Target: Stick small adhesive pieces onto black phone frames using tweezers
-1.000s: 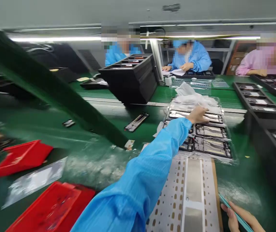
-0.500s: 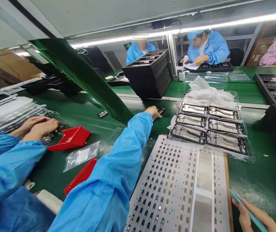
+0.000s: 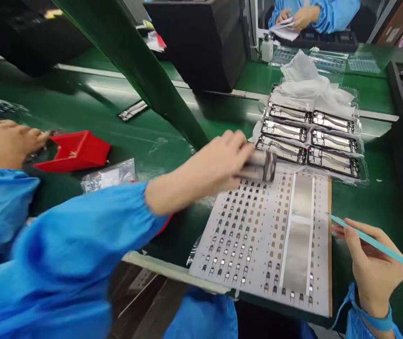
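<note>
Left hand grip pinches a frame over the parts sheet, right hand pinches a teal pick; many sheet spots already bare

Glossy green belt — matt sheet

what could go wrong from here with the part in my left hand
1. The left hand holds the part low over the sheet; it could knock the small pieces out of their rows.
2. The sheet's near edge seems to overhang the table, so pressing there might tip it.
3. The right hand holds a teal stick pointing at the sheet; it could scrape it.
</note>
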Demonstrator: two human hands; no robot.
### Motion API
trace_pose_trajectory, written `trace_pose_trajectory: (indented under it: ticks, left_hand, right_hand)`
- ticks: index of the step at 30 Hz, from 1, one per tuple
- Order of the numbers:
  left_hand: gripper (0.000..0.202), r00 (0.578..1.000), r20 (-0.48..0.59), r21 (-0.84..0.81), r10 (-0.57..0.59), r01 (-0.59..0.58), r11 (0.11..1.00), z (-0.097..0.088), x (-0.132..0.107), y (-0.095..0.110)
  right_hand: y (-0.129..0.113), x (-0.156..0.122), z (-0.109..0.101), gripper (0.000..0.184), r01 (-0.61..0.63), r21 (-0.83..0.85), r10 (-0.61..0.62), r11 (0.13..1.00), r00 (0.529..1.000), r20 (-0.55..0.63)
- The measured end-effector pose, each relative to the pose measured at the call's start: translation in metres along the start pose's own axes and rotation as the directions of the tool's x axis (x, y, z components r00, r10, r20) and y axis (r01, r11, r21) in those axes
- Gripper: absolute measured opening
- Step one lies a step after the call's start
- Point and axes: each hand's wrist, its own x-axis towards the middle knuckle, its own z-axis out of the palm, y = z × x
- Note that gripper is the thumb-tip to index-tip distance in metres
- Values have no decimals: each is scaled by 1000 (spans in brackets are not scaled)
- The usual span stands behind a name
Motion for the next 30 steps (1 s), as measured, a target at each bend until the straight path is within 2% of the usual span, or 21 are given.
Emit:
trace_pose_trajectory:
  ticks: [1, 3, 6, 9, 11, 13, 17, 20, 22, 24, 30]
  left_hand:
    - [63, 988, 21, 61, 150, -151, 987, 0, -23, 17]
    - [59, 930, -6, 175, 368, -361, 916, 7, -63, 47]
    - [44, 893, -31, 227, 448, -430, 874, 32, -103, 78]
    - [40, 901, -28, 166, 433, -423, 891, 55, -118, 89]
    - [43, 920, -49, 31, 389, -388, 921, 64, -122, 89]
    - [51, 940, -80, -118, 332, -340, 933, 68, -124, 85]
    - [68, 970, -83, -216, 228, -241, 946, 68, -132, 73]
    - [72, 996, -83, -279, 32, -54, 959, 72, -137, 66]
    - [68, 988, -122, -340, -92, 45, 939, 76, -139, 65]
    - [65, 972, -160, -407, -170, 92, 909, 81, -140, 66]
    - [53, 921, -237, -551, -311, 136, 823, 84, -134, 69]
  right_hand:
    - [-10, 2, 4, 16, -34, 34, 32, 999, 998, 53]
    - [-28, 6, 18, 14, -119, 100, 97, 988, 974, 205]
    - [-41, 13, 54, 19, -274, 193, 165, 942, 881, 444]
    - [-33, 19, 97, 32, -412, 229, 215, 882, 784, 583]
    - [-21, 21, 118, 40, -453, 202, 247, 868, 748, 616]
    - [-12, 21, 130, 44, -465, 166, 279, 870, 740, 612]
    - [-6, 19, 133, 45, -473, 157, 302, 867, 749, 590]
    - [-9, 20, 130, 39, -462, 167, 283, 871, 750, 597]
    - [-11, 20, 130, 35, -445, 167, 266, 880, 752, 603]
    - [-12, 19, 130, 33, -434, 161, 258, 887, 752, 607]
    - [-13, 17, 134, 38, -444, 150, 287, 883, 764, 577]
